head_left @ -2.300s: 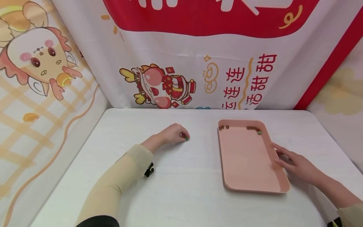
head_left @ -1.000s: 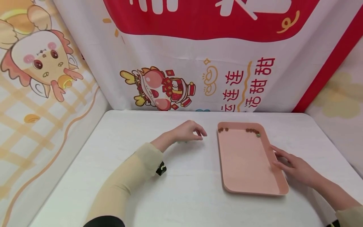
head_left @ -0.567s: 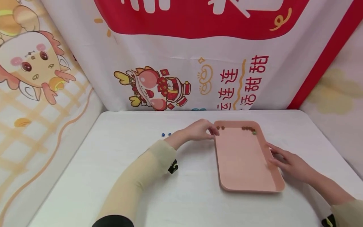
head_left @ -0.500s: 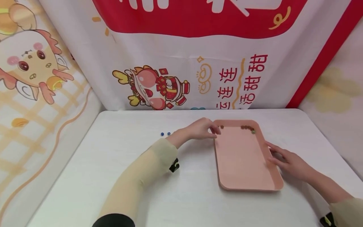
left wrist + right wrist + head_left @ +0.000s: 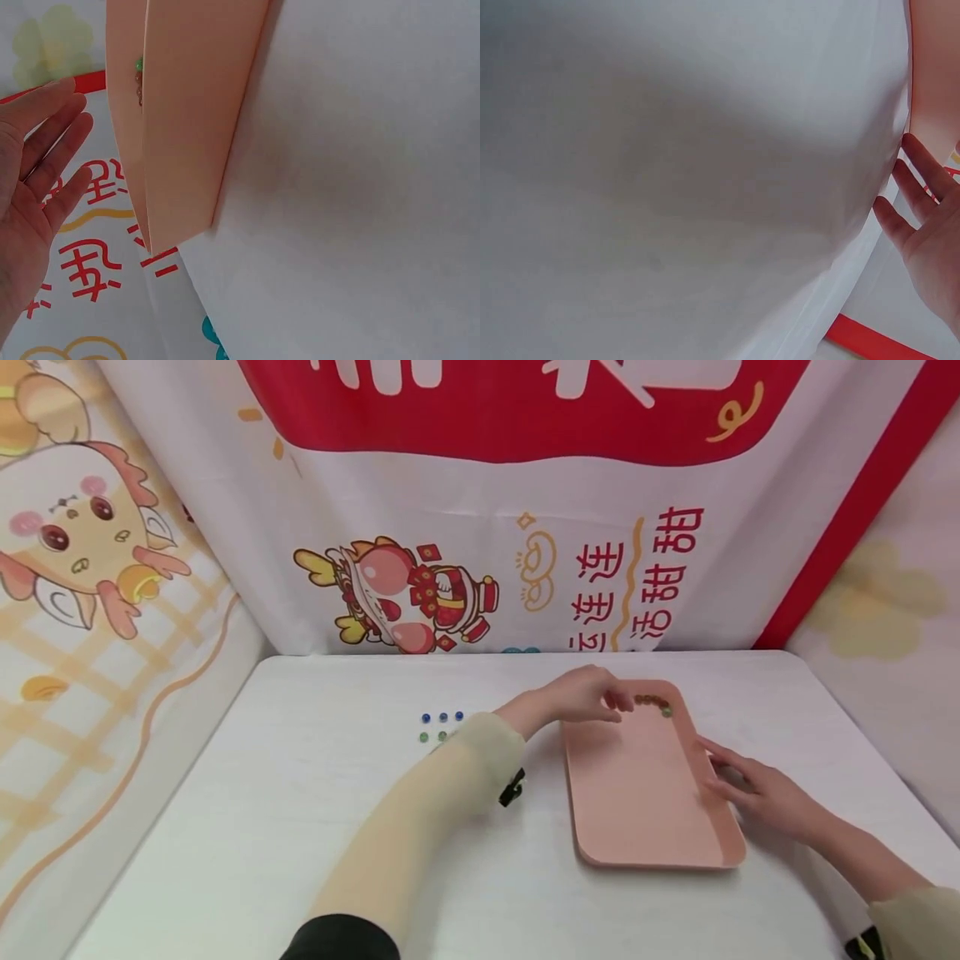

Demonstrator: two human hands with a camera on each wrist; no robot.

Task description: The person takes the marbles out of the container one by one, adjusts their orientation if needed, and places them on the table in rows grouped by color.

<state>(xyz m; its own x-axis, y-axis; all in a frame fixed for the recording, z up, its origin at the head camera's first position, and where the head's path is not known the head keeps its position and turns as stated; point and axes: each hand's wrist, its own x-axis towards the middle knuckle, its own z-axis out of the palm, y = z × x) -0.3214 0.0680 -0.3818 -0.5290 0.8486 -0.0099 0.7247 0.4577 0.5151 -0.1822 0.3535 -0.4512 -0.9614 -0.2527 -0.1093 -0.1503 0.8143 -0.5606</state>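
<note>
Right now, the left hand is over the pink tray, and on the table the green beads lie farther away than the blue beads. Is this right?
No. In the head view, the blue beads on the table lie farther away, the green beads nearer. The left hand is over the pink tray.

Shallow salmon-pink rectangular tray (image 5: 648,793), plain and unpatterned. Small round brown beads (image 5: 647,700) at its far end, plus one small round green bead (image 5: 667,712). Smooth white table (image 5: 480,893) carries small round blue beads (image 5: 443,717) above small round pale-green beads (image 5: 423,737). Beige long sleeve (image 5: 420,827), black band (image 5: 341,935). White back cloth (image 5: 247,527): red lettering, orange squiggles, red-pink-yellow cartoon dragon. White left cloth (image 5: 67,718): tan checks. Pale right cloth (image 5: 877,602): faint yellow flower.
</note>
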